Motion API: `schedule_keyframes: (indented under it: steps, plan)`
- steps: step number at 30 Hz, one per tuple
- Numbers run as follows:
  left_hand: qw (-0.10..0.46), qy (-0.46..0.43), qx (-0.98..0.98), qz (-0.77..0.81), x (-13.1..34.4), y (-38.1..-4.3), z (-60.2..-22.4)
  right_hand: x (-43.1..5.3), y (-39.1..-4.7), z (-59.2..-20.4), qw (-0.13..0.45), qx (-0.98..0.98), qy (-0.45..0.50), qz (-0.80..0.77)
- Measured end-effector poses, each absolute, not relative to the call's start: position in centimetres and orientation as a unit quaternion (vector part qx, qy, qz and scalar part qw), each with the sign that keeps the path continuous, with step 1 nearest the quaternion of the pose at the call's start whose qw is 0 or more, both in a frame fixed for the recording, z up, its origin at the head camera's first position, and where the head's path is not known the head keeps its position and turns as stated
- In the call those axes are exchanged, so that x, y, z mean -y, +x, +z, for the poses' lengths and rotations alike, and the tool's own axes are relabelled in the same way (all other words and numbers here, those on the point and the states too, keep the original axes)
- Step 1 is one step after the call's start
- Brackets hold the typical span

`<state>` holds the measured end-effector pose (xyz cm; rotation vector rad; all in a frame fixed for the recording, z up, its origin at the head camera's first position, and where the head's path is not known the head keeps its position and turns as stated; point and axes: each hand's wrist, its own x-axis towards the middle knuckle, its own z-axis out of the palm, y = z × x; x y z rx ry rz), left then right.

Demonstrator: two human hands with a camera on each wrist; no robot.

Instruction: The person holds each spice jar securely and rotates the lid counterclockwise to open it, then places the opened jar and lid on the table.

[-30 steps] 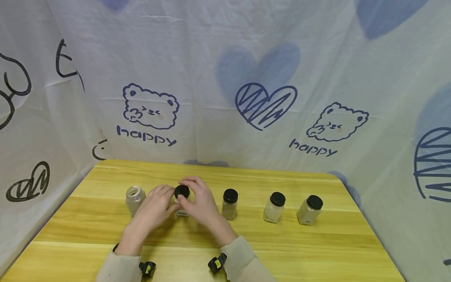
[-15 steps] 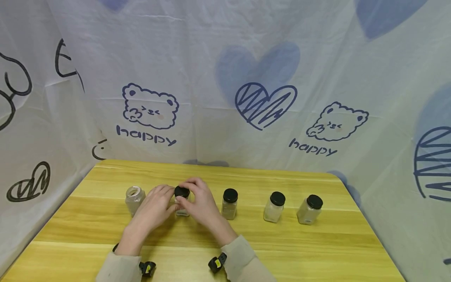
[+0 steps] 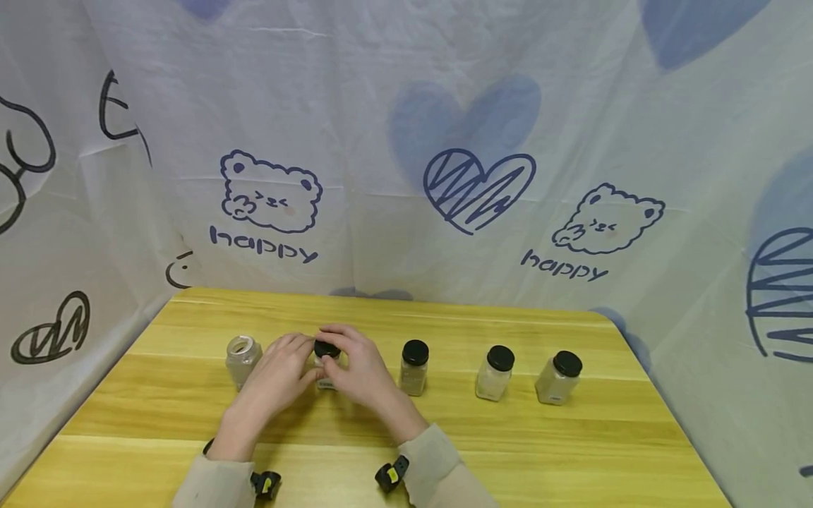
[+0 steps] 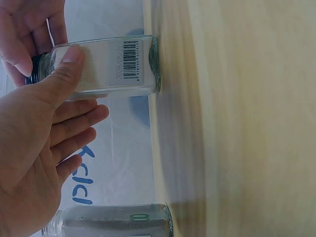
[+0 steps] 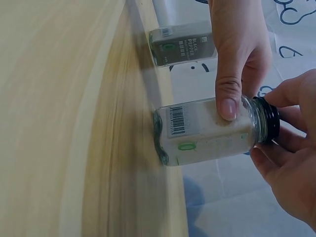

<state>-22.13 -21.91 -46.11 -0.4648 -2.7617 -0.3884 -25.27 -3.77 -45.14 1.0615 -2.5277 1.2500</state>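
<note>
A glass spice jar (image 5: pixel 205 133) with pale contents stands upright on the wooden table, its barcode label facing me. My left hand (image 3: pixel 279 370) grips the jar's body, thumb pressed on the near side in the left wrist view. With thumb and fingers, my right hand (image 3: pixel 362 367) pinches the black screw lid (image 5: pixel 266 120) at the jar's top; the lid sits on the neck. Just left of my left hand is a lidless jar (image 3: pixel 243 358) labelled black pepper, its mouth uncovered and partly hidden by that hand.
To the right stand three more jars with black lids: a darker one (image 3: pixel 413 370), a pale one (image 3: pixel 493 374) and another pale one (image 3: pixel 557 379). The wooden table (image 3: pixel 540 458) ends at a patterned cloth (image 3: pixel 375 141) behind.
My right hand's fingers have shifted round the lid, the index finger now lying lower and further left across its back. The left hand and the other jars have stayed put.
</note>
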Motion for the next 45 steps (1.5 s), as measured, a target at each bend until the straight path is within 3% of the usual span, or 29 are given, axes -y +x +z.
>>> schedule_keyframes:
  steps: [17, 45]
  plan:
    - [0.171, -0.169, 0.961, -0.139, 21.75, -22.09, -46.12, 3.90, -25.22, -45.42, 0.119, 0.843, 0.309, 0.424]
    - [0.173, -0.173, 0.961, -0.132, 21.88, -22.17, -46.20, 3.82, -25.23, -45.33, 0.083, 0.845, 0.348, 0.397]
